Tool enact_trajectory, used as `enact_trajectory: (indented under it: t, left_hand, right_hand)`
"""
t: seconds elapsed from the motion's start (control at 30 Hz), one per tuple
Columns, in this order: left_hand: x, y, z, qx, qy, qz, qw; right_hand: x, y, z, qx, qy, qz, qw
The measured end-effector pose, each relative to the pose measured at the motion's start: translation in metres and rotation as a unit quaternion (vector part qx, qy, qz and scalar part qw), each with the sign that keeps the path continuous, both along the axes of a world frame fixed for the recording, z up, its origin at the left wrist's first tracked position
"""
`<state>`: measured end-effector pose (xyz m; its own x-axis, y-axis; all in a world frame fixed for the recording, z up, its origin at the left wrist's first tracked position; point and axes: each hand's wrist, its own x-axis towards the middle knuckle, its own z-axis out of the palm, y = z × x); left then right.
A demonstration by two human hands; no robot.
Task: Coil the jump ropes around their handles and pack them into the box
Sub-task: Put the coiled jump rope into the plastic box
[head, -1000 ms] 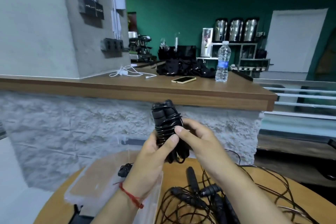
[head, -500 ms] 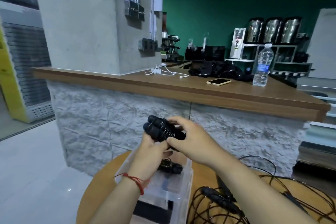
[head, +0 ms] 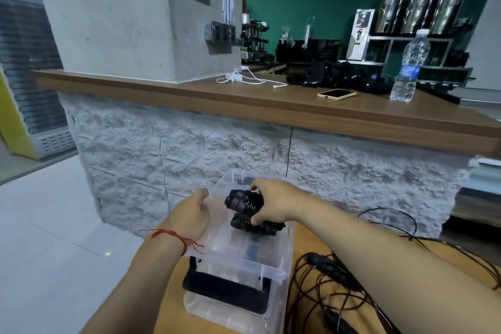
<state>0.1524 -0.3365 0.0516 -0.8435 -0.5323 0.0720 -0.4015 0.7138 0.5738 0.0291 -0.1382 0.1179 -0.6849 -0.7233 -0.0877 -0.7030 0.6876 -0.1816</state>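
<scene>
Right hand (head: pixel 273 203) grips a coiled jump rope (head: pixel 244 201) over the clear box (head: pixel 271 268), a second bundle (head: pixel 244 224) beneath. Left hand (head: pixel 193 214) touches its wall, grip unclear; loose ropes (head: pixel 330 270) sprawl beside.

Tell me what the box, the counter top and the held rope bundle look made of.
Box: clear glossy plastic; contents show through. Counter top: matte brown wood or laminate, streaky grain. Coiled jump rope: black cord with slight sheen, likely plastic-coated; handles matte, maybe foam or rubber.
</scene>
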Motion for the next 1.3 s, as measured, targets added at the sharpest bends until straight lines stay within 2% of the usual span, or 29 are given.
enact_trajectory:
  t: [0.17,0.27,0.43,0.67,1.03,1.3]
  left_hand:
    - [-0.009,0.005,-0.011,0.011,-0.012,-0.019,1.0]
    - [-0.007,0.006,-0.013,-0.016,-0.021,-0.031,0.999]
    - [-0.005,0.006,-0.011,-0.041,-0.02,-0.038,0.998]
    - [-0.007,0.003,-0.015,-0.086,-0.038,-0.046,0.995]
    - [-0.014,0.0,-0.023,-0.093,-0.04,-0.055,0.993]
    - [-0.011,0.003,-0.022,-0.127,-0.049,-0.036,0.99]
  right_hand:
    - [-0.016,-0.038,-0.039,0.117,-0.026,-0.008,0.993]
    - [-0.022,-0.06,-0.068,0.173,-0.037,-0.015,0.984]
    - [-0.035,-0.081,-0.099,0.225,-0.038,-0.011,0.974]
    - [-0.045,-0.085,-0.114,0.215,-0.017,0.026,0.976]
    - [-0.034,-0.091,-0.114,0.268,0.005,0.07,0.961]
    - [-0.034,-0.079,-0.092,0.235,0.033,0.047,0.97]
